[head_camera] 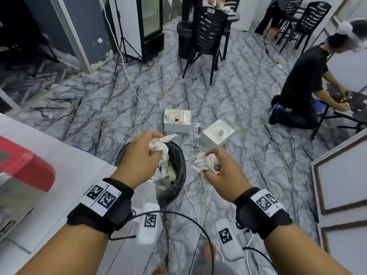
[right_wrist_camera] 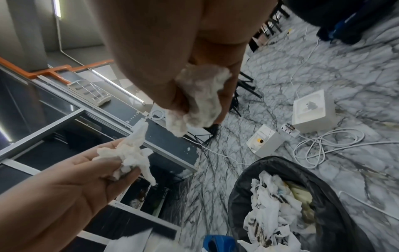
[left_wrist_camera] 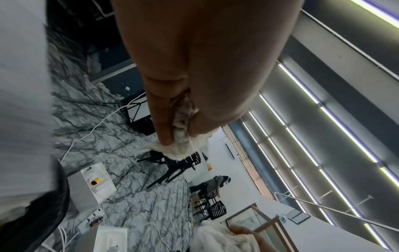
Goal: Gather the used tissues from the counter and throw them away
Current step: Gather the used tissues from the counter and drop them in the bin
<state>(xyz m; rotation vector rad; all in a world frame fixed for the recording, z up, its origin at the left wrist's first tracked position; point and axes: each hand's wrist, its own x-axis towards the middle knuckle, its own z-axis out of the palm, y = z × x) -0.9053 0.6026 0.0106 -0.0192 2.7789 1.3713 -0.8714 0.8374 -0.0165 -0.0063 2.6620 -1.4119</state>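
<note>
Crumpled white tissue wads fill both fists at the centre of the head view: the left hand (head_camera: 139,155) curls tightly round one wad (head_camera: 158,144) above the black-lined rubbish bin (head_camera: 178,155), the right hand (head_camera: 222,167) clutches another wad (head_camera: 204,162) just right of its rim.

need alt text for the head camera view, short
Two bare hands each grip a crumpled white tissue wad: the left hand holds its wad over a black-lined round trash bin on the grey marble-patterned floor, the right hand holds another just beside it.
</note>
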